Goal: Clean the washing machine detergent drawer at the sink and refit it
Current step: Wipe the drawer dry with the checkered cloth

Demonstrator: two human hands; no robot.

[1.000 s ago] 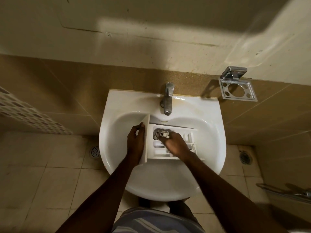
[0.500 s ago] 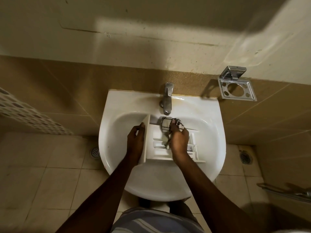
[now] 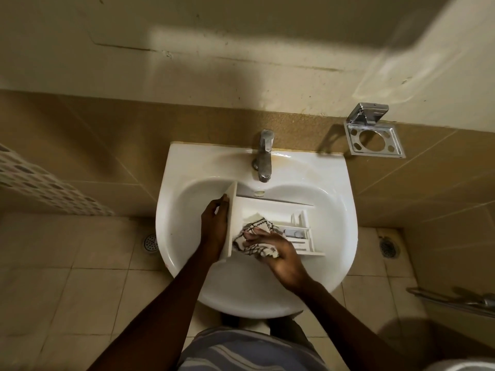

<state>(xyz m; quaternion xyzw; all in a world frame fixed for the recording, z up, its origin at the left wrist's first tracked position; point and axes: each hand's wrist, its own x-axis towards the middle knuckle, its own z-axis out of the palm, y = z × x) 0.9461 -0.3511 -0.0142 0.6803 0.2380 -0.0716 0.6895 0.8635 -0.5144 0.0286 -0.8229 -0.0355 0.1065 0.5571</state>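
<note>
A white detergent drawer (image 3: 270, 210) lies across the bowl of a white sink (image 3: 187, 194), its front panel standing up on the left. My left hand (image 3: 214, 226) grips that front panel from the left side. My right hand (image 3: 278, 257) is closed on a white cloth with a black pattern (image 3: 257, 238) and presses it into the drawer's near left compartment. The small compartments at the drawer's right end (image 3: 297, 234) stay uncovered.
A chrome tap (image 3: 263, 156) stands at the back of the sink, just beyond the drawer. A metal holder (image 3: 373, 137) is fixed to the wall at upper right. Floor drains (image 3: 150, 243) (image 3: 388, 247) flank the sink. A metal rail (image 3: 455, 302) crosses the lower right.
My right hand has pulled the cloth back from the drawer's far edge under the tap to the near left compartment. My left hand keeps its hold on the front panel.
</note>
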